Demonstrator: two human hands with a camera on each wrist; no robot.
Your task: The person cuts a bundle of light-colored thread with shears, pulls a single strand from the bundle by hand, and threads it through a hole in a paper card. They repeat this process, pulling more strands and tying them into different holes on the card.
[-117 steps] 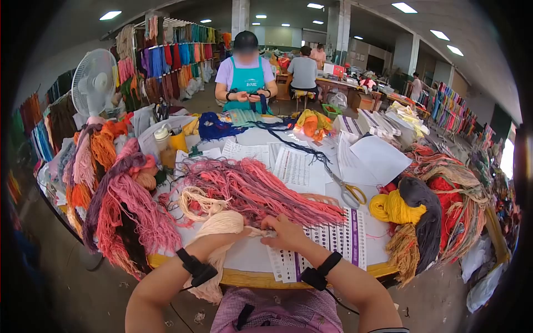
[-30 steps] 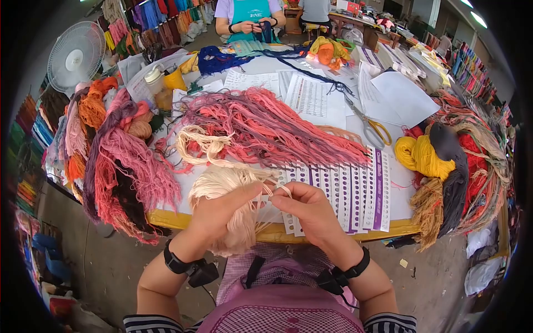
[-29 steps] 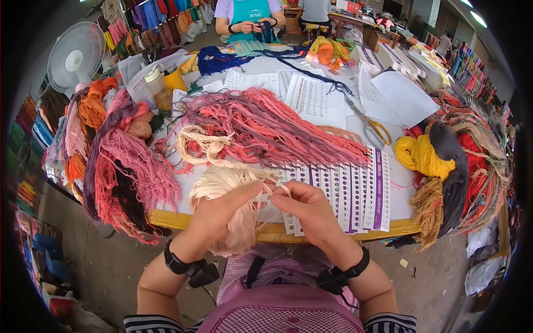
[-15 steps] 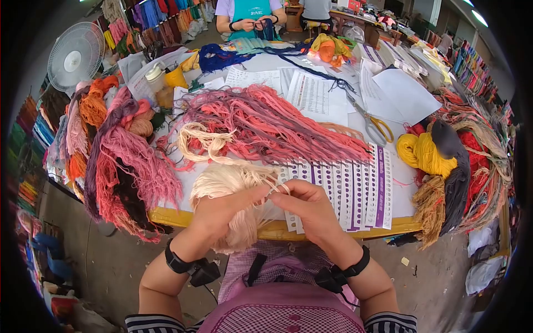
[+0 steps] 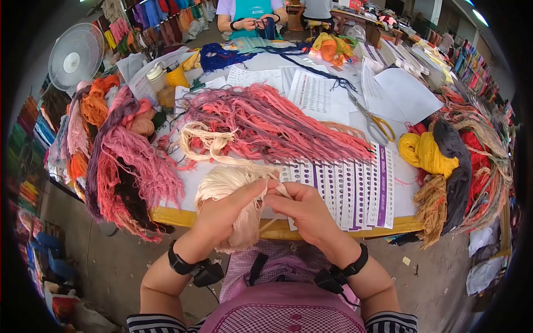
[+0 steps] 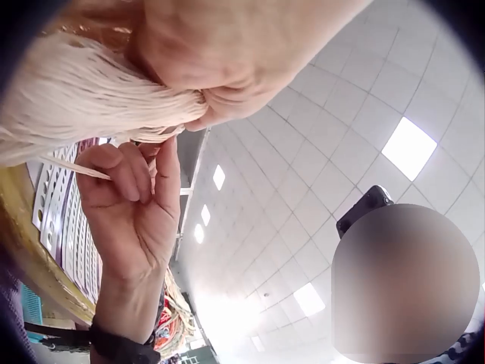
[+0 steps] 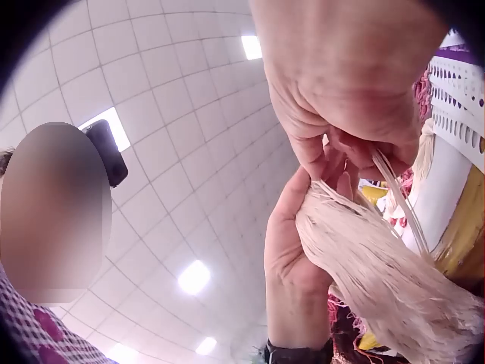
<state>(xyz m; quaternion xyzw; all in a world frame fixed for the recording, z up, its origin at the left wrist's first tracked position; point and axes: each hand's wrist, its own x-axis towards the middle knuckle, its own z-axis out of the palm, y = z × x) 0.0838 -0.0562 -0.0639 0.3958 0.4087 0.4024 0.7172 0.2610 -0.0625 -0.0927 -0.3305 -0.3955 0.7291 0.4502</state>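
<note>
My left hand (image 5: 227, 210) grips a thick cream skein of thread (image 5: 244, 230) near its gathered end, at the table's front edge. The skein hangs below the hand, and its upper part lies on the white tabletop. Close beside it, my right hand (image 5: 311, 210) pinches a few cream strands with thumb and fingers. In the left wrist view, thin strands (image 6: 76, 167) run from the skein into the curled fingers of the right hand (image 6: 129, 220). The right wrist view shows both hands meeting at the bunched end of the skein (image 7: 379, 265). The fingertips partly hide the strands there.
Pink and purple thread (image 5: 266, 122) lies across the table behind the hands. Perforated cards (image 5: 355, 194) lie to the right, scissors (image 5: 377, 125) beyond them. Heaps of skeins flank both sides, with a yellow skein (image 5: 427, 155) at right. A person (image 5: 252, 25) sits opposite.
Earlier the right hand lay over the cards, with the skein spread at left. Now both hands meet at the skein's gathered end. In the last second the fingertips have shifted slightly on the strands.
</note>
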